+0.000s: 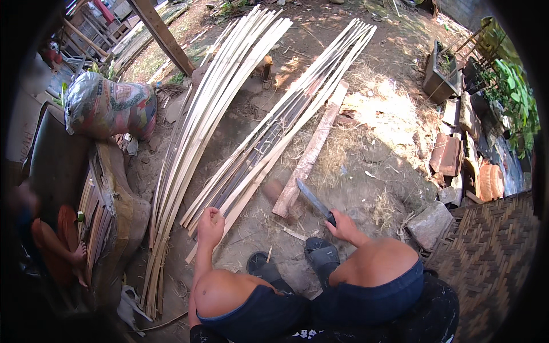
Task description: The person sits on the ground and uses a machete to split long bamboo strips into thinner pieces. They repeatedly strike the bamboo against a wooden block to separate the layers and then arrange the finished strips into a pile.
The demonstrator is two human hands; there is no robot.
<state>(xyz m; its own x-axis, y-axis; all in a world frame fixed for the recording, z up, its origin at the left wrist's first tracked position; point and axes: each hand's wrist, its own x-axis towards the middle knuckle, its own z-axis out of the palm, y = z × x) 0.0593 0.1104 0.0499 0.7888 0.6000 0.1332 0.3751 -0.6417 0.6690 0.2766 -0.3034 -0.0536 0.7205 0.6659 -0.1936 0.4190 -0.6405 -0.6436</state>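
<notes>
My right hand [345, 227] is wrapped round the dark handle of a knife [312, 199], its long grey blade pointing up and left. The blade tip is close to a flat length of wood [309, 155] lying on the ground. My left hand [211, 224] is closed, fingers curled together, over the near ends of a bundle of thin split strips [297, 122], pale and dark, probably bamboo. Whether a strip is between those fingers is hidden. Left of it lies a larger, fanned pile of long pale strips [207, 108].
Dark sandals [323, 258] are on my feet. A stone block [430, 224] and a woven panel [494, 263] are at right. A stuffed sack [108, 106] rests at left, near a curved wooden piece [123, 211] and another person's bare foot [78, 253]. A wooden post [163, 37] slants behind.
</notes>
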